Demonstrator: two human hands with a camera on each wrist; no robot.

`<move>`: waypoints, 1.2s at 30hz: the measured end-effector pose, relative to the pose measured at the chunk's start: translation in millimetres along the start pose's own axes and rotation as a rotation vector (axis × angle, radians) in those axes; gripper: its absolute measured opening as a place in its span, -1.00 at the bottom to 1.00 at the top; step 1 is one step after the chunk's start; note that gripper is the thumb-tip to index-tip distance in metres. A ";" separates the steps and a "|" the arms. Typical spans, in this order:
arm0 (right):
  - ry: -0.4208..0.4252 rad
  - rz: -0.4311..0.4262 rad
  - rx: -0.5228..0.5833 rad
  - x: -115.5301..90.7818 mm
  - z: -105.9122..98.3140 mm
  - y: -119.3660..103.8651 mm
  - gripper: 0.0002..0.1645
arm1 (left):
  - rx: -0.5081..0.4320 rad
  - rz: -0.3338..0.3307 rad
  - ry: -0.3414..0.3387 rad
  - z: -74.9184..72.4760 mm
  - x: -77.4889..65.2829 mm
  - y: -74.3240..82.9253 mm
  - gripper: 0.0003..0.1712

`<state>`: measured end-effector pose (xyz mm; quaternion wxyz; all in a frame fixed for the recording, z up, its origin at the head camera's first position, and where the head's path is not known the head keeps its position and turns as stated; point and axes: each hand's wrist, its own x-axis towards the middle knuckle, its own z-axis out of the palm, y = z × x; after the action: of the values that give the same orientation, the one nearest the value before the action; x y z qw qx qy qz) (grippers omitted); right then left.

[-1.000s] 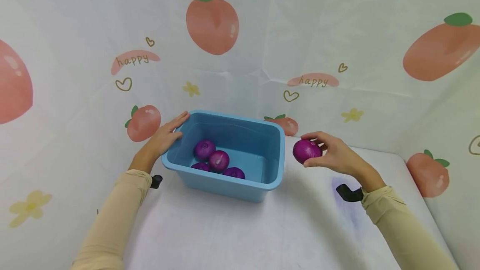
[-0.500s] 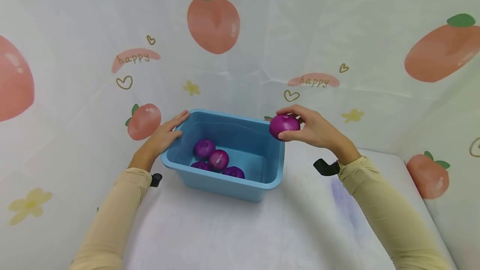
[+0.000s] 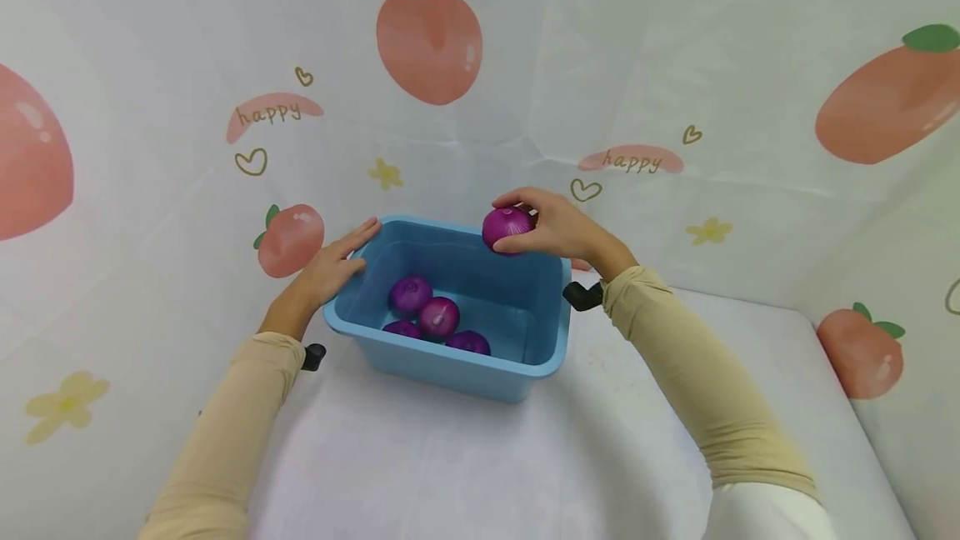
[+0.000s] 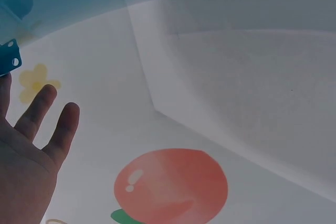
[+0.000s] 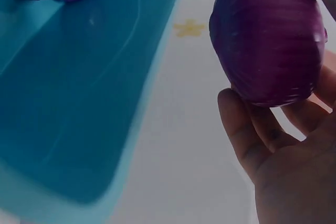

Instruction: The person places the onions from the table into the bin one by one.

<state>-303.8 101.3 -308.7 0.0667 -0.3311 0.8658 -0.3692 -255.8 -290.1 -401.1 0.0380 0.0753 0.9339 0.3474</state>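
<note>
With the thumb and fingers of my right hand (image 3: pixel 566 232) I hold a purple onion (image 3: pixel 503 227) above the back right part of a blue plastic bin (image 3: pixel 450 371). In the right wrist view the onion (image 5: pixel 268 40) fills much of the upper right, with fingers (image 5: pixel 239 124) curving round it. My left hand (image 3: pixel 322 277) rests on the bin's left rim, its fingers fairly straight. The left wrist view has that hand (image 4: pixel 26 166) spread at the left edge. Several purple onions (image 3: pixel 438 318) lie in the bin's left and front part, some partly hidden by the front wall.
The bin stands on a white-covered table (image 3: pixel 420 465). Behind it hangs a white cloth backdrop (image 3: pixel 525 40) printed with peaches, flowers and hearts. A black wrist mount (image 3: pixel 582 297) sticks out from the right cuff, close to the bin's right rim.
My right hand has carried the onion up and leftward, from right of the bin, past its right rim, to above it. The left hand and the onions in the bin stay where they were.
</note>
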 end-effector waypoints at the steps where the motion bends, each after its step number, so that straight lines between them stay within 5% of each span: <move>1: -0.002 0.001 0.010 5.5 3.2 0.2 -0.12 | -0.004 0.002 0.001 -0.6 0.4 -0.4 -0.20; 19: -0.074 -0.050 0.200 68.8 64.9 -9.8 -0.21 | -0.018 -0.009 0.025 -5.9 0.0 -2.4 -0.21; 28: -0.086 -0.034 0.256 72.9 93.5 -0.5 -0.20 | -0.017 -0.012 0.032 -0.5 1.5 -1.4 -0.21; 36: -0.151 0.004 0.190 64.3 106.5 8.2 -0.06 | -0.043 -0.020 0.031 2.9 2.4 -1.1 -0.20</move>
<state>-319.4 2.1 -382.5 0.1638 -0.3483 0.8201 -0.4234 -258.0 -288.6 -404.1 0.0286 0.0600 0.9274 0.3680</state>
